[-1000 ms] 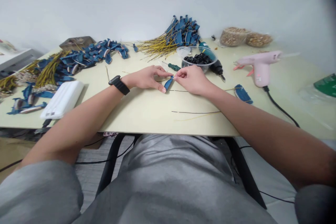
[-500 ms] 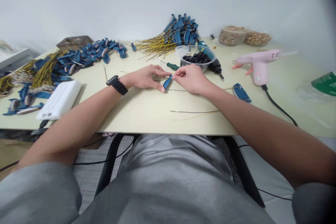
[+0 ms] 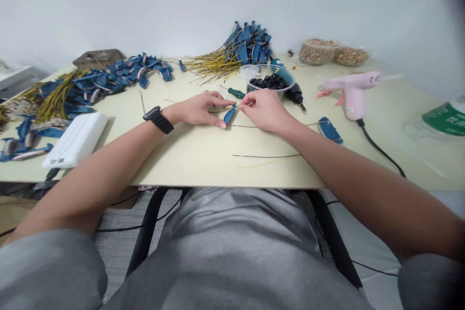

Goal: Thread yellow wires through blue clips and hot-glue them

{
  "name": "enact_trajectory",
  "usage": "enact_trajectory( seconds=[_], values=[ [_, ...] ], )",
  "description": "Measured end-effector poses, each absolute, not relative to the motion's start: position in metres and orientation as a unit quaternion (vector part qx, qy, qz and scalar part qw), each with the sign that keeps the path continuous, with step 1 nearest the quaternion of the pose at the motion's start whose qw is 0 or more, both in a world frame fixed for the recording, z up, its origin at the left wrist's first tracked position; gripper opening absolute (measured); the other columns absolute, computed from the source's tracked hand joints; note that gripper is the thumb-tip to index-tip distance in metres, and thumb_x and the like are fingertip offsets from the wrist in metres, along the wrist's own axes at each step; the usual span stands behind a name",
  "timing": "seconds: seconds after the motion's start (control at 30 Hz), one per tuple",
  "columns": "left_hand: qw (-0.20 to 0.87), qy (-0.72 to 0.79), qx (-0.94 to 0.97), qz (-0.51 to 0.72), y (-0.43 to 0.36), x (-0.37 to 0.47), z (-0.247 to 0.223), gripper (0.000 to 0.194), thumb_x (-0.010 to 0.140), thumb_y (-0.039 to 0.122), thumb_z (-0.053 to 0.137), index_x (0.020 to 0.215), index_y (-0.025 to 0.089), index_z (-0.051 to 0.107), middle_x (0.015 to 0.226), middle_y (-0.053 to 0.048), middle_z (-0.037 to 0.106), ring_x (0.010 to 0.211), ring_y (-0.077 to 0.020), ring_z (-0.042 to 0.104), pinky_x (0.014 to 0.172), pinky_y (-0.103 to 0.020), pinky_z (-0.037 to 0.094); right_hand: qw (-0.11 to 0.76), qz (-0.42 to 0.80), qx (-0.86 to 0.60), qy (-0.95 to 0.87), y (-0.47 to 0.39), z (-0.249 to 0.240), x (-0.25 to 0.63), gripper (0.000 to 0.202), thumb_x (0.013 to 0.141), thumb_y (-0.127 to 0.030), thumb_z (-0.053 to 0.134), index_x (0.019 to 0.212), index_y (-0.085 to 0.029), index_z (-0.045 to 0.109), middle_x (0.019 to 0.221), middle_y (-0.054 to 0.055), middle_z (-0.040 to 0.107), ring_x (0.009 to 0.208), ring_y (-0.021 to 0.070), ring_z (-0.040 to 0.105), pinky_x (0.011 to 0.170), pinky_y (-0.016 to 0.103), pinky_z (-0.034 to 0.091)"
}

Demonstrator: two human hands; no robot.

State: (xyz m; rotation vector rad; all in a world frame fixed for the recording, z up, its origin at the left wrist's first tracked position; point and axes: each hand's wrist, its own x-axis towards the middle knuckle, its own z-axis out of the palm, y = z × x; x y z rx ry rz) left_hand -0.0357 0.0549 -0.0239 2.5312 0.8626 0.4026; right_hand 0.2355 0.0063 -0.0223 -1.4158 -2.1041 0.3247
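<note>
Between thumb and index finger, my left hand (image 3: 203, 109) grips a small blue curved piece (image 3: 229, 115) at its two ends, against the tabletop. My right hand (image 3: 264, 108) is closed in a pinch at the piece's upper end; what lies between its fingertips is too small to make out. Thin wires run out near both hands. Right of my right forearm lies another blue piece (image 3: 330, 130) with wires. A dark wire (image 3: 267, 156) and a yellowish one lie on the table in front of my hands.
Behind my hands are a green-handled screwdriver (image 3: 237, 93), a clear bowl (image 3: 292, 82) of black parts, and a power drill (image 3: 295, 93). A pink glue gun (image 3: 354, 92) and a bottle (image 3: 445, 118) stand right. Left are a white power bank (image 3: 77, 139) and piled blue pieces (image 3: 131, 69).
The whole view has shifted slightly. Both hands stay at the blue piece with nearly the same grip.
</note>
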Motion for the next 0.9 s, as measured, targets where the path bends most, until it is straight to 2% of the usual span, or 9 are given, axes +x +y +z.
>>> enact_trajectory(
  seconds=[0.23, 0.63, 0.9],
  values=[
    [0.212, 0.309, 0.916, 0.143, 0.0544, -0.0350, -0.0236, 0.105, 0.080, 0.093, 0.086, 0.163, 0.029, 0.076, 0.133, -0.014, 0.073, 0.114, -0.0316, 0.067, 0.109, -0.044, 0.053, 0.291, 0.118, -0.527, -0.790, 0.0051, -0.0225, 0.2354, 0.017, 0.101, -0.018, 0.077, 0.101, -0.018, 0.094, 0.092, 0.010, 0.084, 0.085, 0.0242, 0.074, 0.086, 0.037, 0.055],
    [0.192, 0.312, 0.920, 0.139, 0.0513, -0.0344, -0.0217, 0.107, 0.082, 0.094, 0.083, 0.166, 0.028, 0.073, 0.126, -0.012, 0.071, 0.116, -0.0330, 0.065, 0.114, -0.044, 0.050, 0.282, 0.125, -0.530, -0.790, -0.0012, -0.0156, 0.2339, 0.017, 0.100, -0.016, 0.076, 0.100, -0.017, 0.093, 0.096, 0.011, 0.086, 0.088, 0.0257, 0.075, 0.090, 0.039, 0.056],
    [0.178, 0.306, 0.924, 0.145, 0.0467, -0.0331, -0.0191, 0.095, 0.093, 0.089, 0.073, 0.166, 0.027, 0.073, 0.124, -0.012, 0.074, 0.112, -0.0304, 0.067, 0.108, -0.042, 0.052, 0.279, 0.124, -0.530, -0.791, -0.0001, -0.0161, 0.2347, 0.018, 0.100, -0.016, 0.074, 0.100, -0.018, 0.092, 0.100, 0.012, 0.086, 0.090, 0.0268, 0.076, 0.090, 0.040, 0.056]
  ],
)
